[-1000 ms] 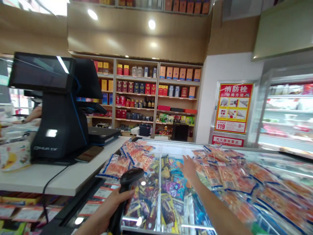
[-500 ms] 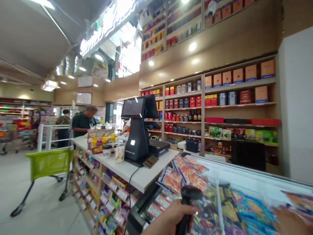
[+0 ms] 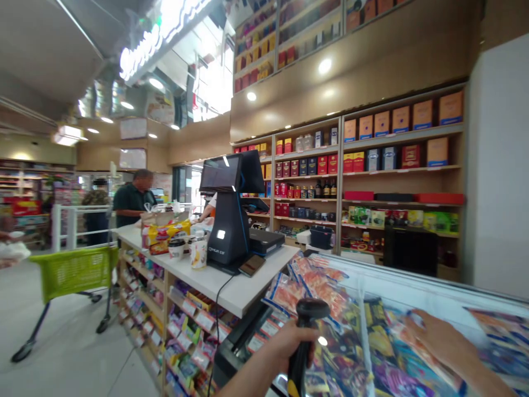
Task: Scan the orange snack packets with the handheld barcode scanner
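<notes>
My left hand [image 3: 291,347] is wrapped around the handle of a black barcode scanner [image 3: 311,309], held upright with its head on top. Yellow shows low on the handle. My right hand [image 3: 438,333] reaches from the right over a glass-sided chest freezer [image 3: 397,271], above colourful packets [image 3: 407,380]. Its fingers point left and curl downward, partly hidden; whether they grip a packet I cannot tell. Clear packs of orange-pink food [image 3: 314,281] lie at the freezer's far left corner, just behind the scanner.
A white counter [image 3: 235,292] carries a black checkout terminal [image 3: 225,226], a phone [image 3: 252,266], printed cups [image 3: 199,252] and yellow snack packs [image 3: 165,234]. Snack shelves line its front. A green cart [image 3: 72,270] stands left. A person [image 3: 132,201] is beyond the counter.
My right hand has moved left and up over the freezer packets. The scanner in my left hand has shifted slightly left and up in view. The view has turned slightly.
</notes>
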`<state>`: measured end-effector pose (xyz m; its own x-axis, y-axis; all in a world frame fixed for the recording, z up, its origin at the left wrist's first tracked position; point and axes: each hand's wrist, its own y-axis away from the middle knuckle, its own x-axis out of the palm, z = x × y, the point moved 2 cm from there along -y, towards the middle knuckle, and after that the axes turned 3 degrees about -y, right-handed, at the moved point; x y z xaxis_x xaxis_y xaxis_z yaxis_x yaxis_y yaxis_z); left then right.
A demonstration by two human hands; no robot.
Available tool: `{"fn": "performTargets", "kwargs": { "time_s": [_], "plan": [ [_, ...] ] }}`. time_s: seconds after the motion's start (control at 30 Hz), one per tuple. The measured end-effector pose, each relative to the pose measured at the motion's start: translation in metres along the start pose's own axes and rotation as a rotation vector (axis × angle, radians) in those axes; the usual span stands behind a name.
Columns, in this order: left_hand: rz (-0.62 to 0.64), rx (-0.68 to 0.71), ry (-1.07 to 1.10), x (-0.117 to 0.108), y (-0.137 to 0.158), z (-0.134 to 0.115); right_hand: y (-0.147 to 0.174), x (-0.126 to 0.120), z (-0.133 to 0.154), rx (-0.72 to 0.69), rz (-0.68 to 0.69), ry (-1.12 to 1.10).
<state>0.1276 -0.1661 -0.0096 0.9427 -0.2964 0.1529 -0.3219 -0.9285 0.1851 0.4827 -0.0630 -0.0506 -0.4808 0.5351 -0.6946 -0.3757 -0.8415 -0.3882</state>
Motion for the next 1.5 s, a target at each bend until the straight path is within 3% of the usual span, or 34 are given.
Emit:
{"fn": "performTargets", "kwargs": {
  "time_s": [0.07, 0.13, 0.23, 0.3, 0.37, 0.5, 0.7, 0.93, 1.2, 1.5],
  "plan": [
    [0.026, 0.003, -0.006, 0.0, 0.005, -0.002, 0.001, -0.014, 0.01, -0.075, 0.047, 0.178],
    [0.062, 0.0, -0.022, 0.002, 0.01, -0.006, 0.007, -0.029, 0.01, 0.001, 0.161, 0.275],
    [0.125, 0.006, -0.055, 0.008, 0.009, -0.017, 0.024, -0.045, 0.008, 0.152, 0.34, 0.168],
    [0.156, 0.025, -0.077, 0.016, 0.004, -0.026, 0.035, -0.048, 0.011, 0.229, 0.383, 0.039],
    [0.18, 0.026, -0.107, 0.024, -0.001, -0.034, 0.039, -0.049, 0.018, 0.223, 0.282, -0.07],
    [0.197, 0.027, -0.146, 0.037, -0.001, -0.043, 0.033, -0.05, 0.033, 0.12, -0.107, -0.178],
    [0.16, 0.032, -0.114, 0.032, 0.033, -0.035, 0.024, -0.047, 0.051, 0.1, -0.32, -0.224],
    [0.06, 0.045, -0.139, 0.027, 0.041, -0.032, 0.028, -0.036, 0.066, 0.102, -0.332, -0.162],
    [0.12, 0.119, -0.129, 0.045, 0.029, -0.028, 0.031, -0.038, 0.073, 0.122, -0.344, -0.103],
    [0.134, 0.161, -0.168, 0.043, 0.008, -0.022, 0.027, -0.031, 0.067, 0.164, -0.312, -0.115]
  ]
}}
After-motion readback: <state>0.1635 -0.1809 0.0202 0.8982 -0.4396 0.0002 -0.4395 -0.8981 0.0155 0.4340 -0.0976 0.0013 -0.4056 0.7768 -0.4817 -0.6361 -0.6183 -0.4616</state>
